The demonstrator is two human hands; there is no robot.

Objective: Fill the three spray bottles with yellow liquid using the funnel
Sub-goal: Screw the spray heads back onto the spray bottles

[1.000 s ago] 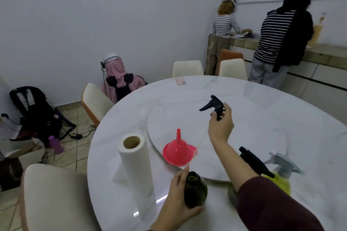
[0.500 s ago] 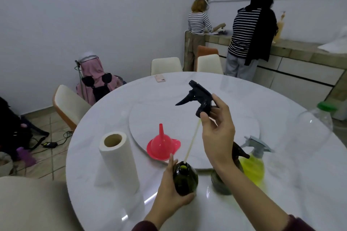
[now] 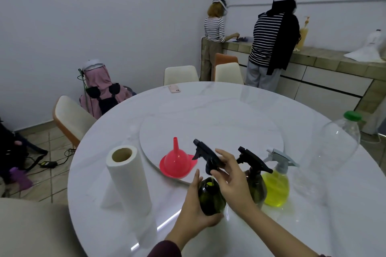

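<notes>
Head view: left hand [image 3: 195,204] wraps the dark green bottle [image 3: 211,198] standing on the desk [image 3: 229,102]. Right hand [image 3: 231,179] pinches the black sprayer head [image 3: 205,153] just above its open neck. Pink funnel [image 3: 177,162] upturned just beyond; two capped bottles right of the right hand.

No text, label, brand or number is legible anywhere — bottles, surfaces and walls show none.

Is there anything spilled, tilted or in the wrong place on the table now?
No spill shows. The pink funnel lies upside down, spout up. The green bottle, held by the left hand, is open; the right hand holds its spray head just above it.
</notes>
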